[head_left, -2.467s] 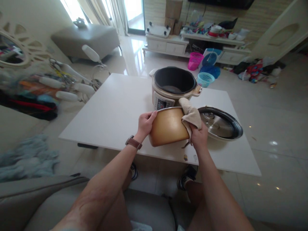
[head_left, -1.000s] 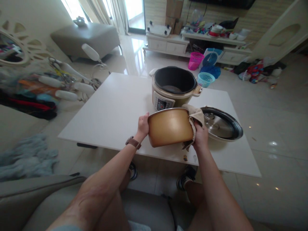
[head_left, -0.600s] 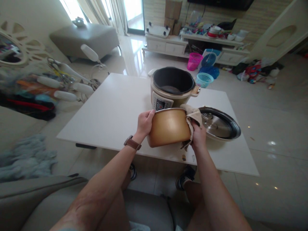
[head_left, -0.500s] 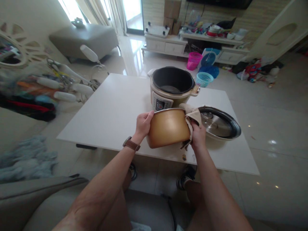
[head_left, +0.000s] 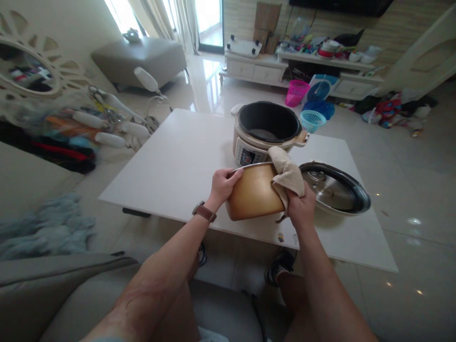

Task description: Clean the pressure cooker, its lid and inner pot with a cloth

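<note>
A gold inner pot [head_left: 254, 192] is held tilted above the near edge of the white table. My left hand [head_left: 223, 184] grips its left rim, thumb over the edge, with a brown-strapped watch on the wrist. My right hand [head_left: 301, 205] is closed on a beige cloth [head_left: 288, 171], which lies against the pot's right side and rim. Behind the pot stands the pressure cooker body [head_left: 245, 137], uncovered, its dark inside showing. Right of my right hand, the cooker lid [head_left: 335, 190] rests with its metal underside up. The pot's inside is hidden from me.
The white table [head_left: 160, 166] carries these things; small stickers [head_left: 280, 237] mark its near edge. A grey sofa [head_left: 221, 304] is beneath me. Beyond the table are a turquoise basket [head_left: 312, 121], a pink basket [head_left: 297, 92] and a white TV cabinet [head_left: 256, 69]. A white lamp [head_left: 121, 128] stands at left.
The cloth in my right hand has shifted up and over the pot's right rim. My left hand keeps its hold on the pot. The whole view has swung slightly, moving the scene rightward.
</note>
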Demonstrator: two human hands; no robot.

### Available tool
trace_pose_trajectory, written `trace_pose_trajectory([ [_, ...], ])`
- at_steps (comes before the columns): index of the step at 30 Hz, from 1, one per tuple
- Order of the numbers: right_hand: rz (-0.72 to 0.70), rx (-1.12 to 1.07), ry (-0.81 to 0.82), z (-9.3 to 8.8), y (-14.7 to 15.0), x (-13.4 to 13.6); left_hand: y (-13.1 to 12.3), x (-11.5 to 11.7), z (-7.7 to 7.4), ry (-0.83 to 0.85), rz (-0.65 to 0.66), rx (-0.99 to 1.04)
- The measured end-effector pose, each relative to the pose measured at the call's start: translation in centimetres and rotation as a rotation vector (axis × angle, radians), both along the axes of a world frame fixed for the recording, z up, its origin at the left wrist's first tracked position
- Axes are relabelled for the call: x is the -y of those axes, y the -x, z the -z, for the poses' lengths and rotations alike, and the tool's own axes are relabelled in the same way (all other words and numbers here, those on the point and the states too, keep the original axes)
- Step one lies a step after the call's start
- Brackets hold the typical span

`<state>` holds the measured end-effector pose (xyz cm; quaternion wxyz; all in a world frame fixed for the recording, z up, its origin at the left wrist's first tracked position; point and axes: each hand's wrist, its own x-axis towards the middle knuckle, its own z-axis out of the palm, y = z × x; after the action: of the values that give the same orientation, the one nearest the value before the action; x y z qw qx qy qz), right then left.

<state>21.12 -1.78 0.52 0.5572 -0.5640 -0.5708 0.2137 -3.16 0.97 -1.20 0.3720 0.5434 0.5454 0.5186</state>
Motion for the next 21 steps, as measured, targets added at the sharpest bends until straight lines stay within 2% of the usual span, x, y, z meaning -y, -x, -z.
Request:
trace_pose_trajectory([
  [4,-0.230,0.367,-0.216,-1.4,0.5,1.3,0.0,-0.2,0.2,0.002,0.000,0.011],
  [7,-0.307,0.494,-0.287,-1.8,0.8,1.9,0.2,-0.3,0.4,0.008,0.023,0.032],
  [15,-0.258,0.315,-0.249,-0.7,0.4,1.2,0.6,-0.7,1.3,0.013,0.037,0.080],
  [21,-0.152,0.127,-0.155,0.5,0.0,0.7,0.8,-0.8,2.1,-0.012,0.016,0.135],
])
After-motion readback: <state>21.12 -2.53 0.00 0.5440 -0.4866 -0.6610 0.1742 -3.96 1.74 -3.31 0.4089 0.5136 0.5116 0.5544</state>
